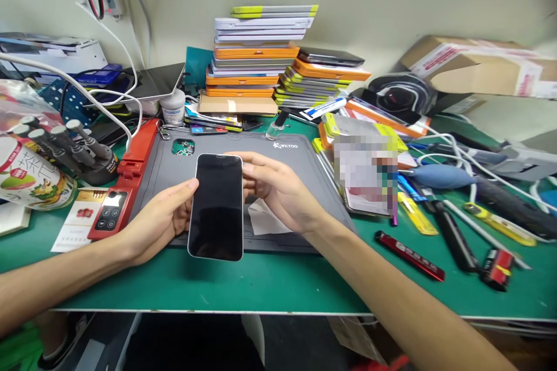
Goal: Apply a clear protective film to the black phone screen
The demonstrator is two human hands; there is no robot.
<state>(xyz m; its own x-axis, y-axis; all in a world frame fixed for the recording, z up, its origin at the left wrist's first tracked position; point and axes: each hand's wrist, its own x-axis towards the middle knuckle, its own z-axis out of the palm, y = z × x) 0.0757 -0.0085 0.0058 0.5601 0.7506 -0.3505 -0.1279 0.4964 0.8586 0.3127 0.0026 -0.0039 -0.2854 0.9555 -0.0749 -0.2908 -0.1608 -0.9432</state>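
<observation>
Upright in front of me is a smartphone (216, 208) with a dark screen and a pale metal frame. My left hand (163, 217) grips its left edge, thumb on the side and the other fingers behind it. On the other side my right hand (276, 188) holds the upper right edge, its fingers partly hidden behind the phone. Beneath lies a dark grey work mat (174, 171) with a small round-cornered tray of tiny parts (183, 148) at its upper left. A piece of white paper (267, 221) rests on the mat under my right hand.
A red device with buttons (114, 208) stands left of the mat, near a holder of screwdrivers (93, 153). Stacked orange and grey cases (252, 64) rise at the back. To the right lie a red pen-like tool (409, 255), a yellow cutter (416, 214) and a blue air blower (441, 177).
</observation>
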